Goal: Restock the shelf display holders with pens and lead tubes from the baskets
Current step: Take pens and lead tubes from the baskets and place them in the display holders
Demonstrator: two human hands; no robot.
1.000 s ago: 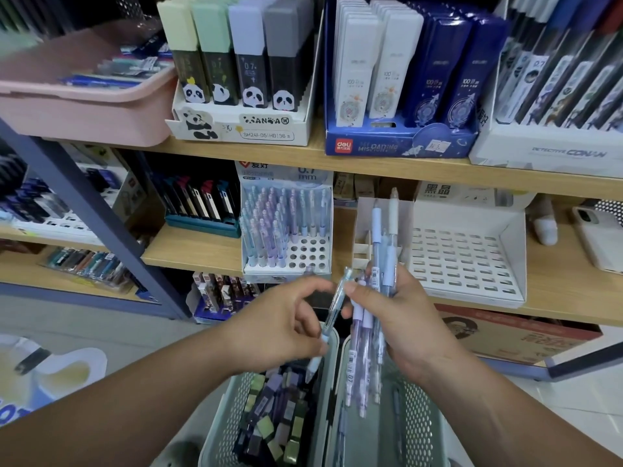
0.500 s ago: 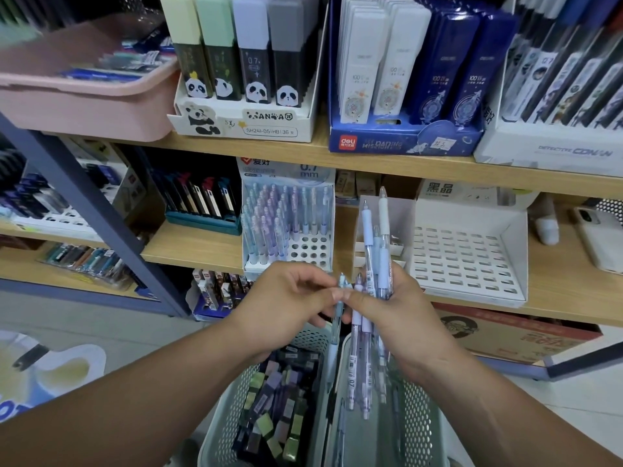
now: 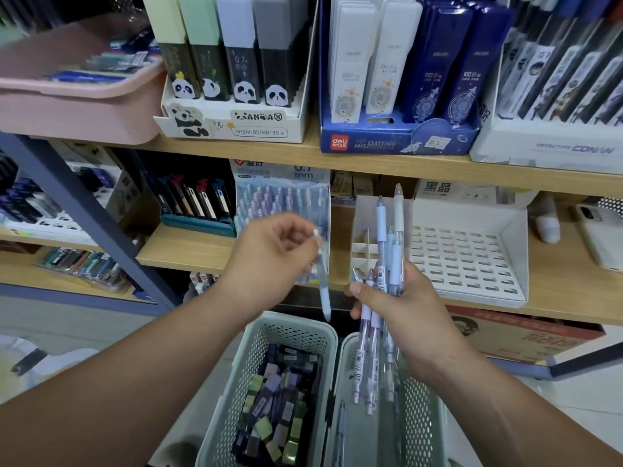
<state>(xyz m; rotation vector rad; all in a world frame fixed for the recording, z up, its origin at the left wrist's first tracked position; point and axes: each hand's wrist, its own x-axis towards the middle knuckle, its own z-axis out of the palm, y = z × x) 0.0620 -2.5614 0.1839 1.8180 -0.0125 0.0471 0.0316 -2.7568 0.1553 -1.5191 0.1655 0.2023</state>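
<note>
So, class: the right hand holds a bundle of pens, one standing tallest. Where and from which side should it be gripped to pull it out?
Probably best to pinch the tallest pen on its bare upper barrel, coming from above. It stands upright and clear of its neighbours there; lower down the right hand and the other pens hem it in.

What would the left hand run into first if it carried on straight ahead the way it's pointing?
Most likely the half-filled pen display holder on the middle shelf. The left hand, pinching a single pen, sits right in front of it with nothing visible between, though one view leaves the depth uncertain.
</note>
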